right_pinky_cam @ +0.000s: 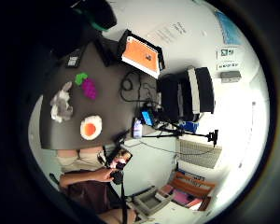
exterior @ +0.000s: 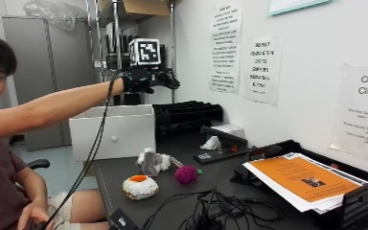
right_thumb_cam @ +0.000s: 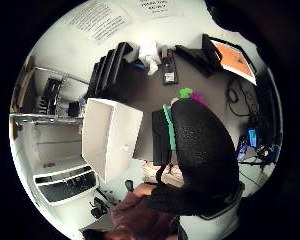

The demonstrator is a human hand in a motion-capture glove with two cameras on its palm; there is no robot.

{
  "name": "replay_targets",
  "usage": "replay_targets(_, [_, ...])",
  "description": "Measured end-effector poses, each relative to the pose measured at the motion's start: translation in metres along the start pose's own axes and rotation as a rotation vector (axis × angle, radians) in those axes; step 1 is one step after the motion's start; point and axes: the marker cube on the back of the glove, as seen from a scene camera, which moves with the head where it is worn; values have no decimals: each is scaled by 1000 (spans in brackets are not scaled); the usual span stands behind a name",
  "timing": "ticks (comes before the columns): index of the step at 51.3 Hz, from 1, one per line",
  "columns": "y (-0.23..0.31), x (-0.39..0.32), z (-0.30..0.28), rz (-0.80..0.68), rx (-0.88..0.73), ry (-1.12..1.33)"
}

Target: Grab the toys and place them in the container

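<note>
- A person sits at the left end of the dark surface (exterior: 171,167), right arm stretched out and raised well above it.
- The gloved right hand (exterior: 147,79) hangs in the air over the far side of the white container (exterior: 112,132), touching nothing. Its fingers (exterior: 170,81) look loosely curled and hold nothing; no toy is in the hand.
- The white container is a box with a small round knob on its front wall. It stands at the left end of the surface, just behind the toys. The thumb side palm view looks into it from above; what shows of the inside is bare white wall (right_thumb_cam: 110,135).
- The grey and white plush animal (exterior: 153,162) lies on the surface just in front of the container.
- The white and orange round toy (exterior: 140,186) sits nearer the front edge, close to the plush animal but apart from it.
- The magenta fuzzy toy (exterior: 186,174), with a small green part at its side, lies just right of the plush animal. The little finger side palm view shows the same three toys spread on the surface: plush animal (right_pinky_cam: 61,106), round toy (right_pinky_cam: 90,127), magenta toy (right_pinky_cam: 89,87).
- Black cables (exterior: 203,206) run across the front of the surface.
- A black tray with orange-covered papers (exterior: 302,179) stands at the right end.
</note>
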Motion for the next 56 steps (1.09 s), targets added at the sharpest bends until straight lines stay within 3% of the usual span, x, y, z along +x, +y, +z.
replay_targets(3, [-11,-3,5,84,-13,-25])
replay_targets(6, [-30,-10,10,291,-29,-104])
replay_targets(7, [-33,-11,13,294,-34,-103])
replay_targets(11, [-35,-11,29,66,-46,-17])
replay_targets(13, [-40,-11,35,47,-55,0])
replay_targets(27, [-87,-3,108,85,-178,20])
replay_targets(35, [-107,-5,185,116,-281,-23])
replay_targets(40, [-115,0,235,294,-353,-1])
replay_targets(44, [-114,-7,280,230,-401,-108])
replay_targets(48, [-114,-14,315,274,-448,-115])
replay_targets(56, [-117,-13,330,310,-304,-39])
